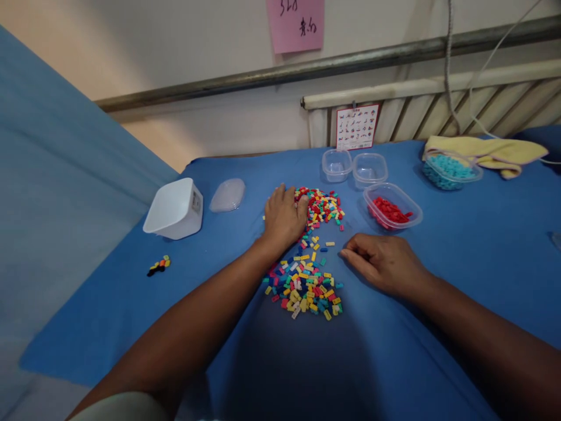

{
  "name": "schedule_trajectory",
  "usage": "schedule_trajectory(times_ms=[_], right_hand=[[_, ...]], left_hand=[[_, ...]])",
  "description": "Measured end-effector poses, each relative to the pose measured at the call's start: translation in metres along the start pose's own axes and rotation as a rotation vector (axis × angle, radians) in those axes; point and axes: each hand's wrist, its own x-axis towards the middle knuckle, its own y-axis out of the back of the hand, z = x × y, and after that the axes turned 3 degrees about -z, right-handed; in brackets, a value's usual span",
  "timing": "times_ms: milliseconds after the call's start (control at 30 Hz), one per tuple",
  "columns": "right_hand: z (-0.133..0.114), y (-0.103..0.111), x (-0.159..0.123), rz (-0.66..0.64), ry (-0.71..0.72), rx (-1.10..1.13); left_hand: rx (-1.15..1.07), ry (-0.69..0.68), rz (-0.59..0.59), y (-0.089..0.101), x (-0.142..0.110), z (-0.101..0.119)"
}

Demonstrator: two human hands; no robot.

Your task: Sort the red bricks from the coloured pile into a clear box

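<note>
Small building bricks in many colours lie in two loose heaps, a far pile (323,206) and a near pile (307,286), with stray bricks between them. My left hand (284,217) rests on the left part of the far pile, palm down with its fingers stretched out, and hides the bricks under it. To the right of the heaps, my right hand (385,263) lies on the blue cloth with its fingers curled in. What those fingers hold, if anything, is hidden. Just beyond that hand stands a clear tub holding red bricks (390,210).
Two clear tubs, a left one (336,166) and a right one (370,169), stand at the back. Turquoise bricks (449,166) fill another tub beside a yellow cloth (486,152). On the left are a white bin (175,210), a lid (228,195) and a small brick cluster (159,265).
</note>
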Motion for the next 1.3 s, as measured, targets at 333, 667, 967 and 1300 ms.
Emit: schedule_trajectory(times_ms=[333,667,967,1300], right_hand=[[0.0,0.002,0.001,0.001,0.012,0.018],[0.003,0.0,0.0,0.02,0.041,0.011],[0.007,-0.001,0.002,0.315,0.01,0.316],[0.004,0.004,0.0,0.313,0.12,0.187]], left_hand=[[0.144,-0.107,-0.036,0.001,0.004,0.044],[0.162,-0.289,-0.219,-0.004,0.002,0.058],[0.136,-0.577,-0.392,0.023,-0.06,0.052],[-0.189,-0.791,-0.581,0.061,-0.169,0.038]])
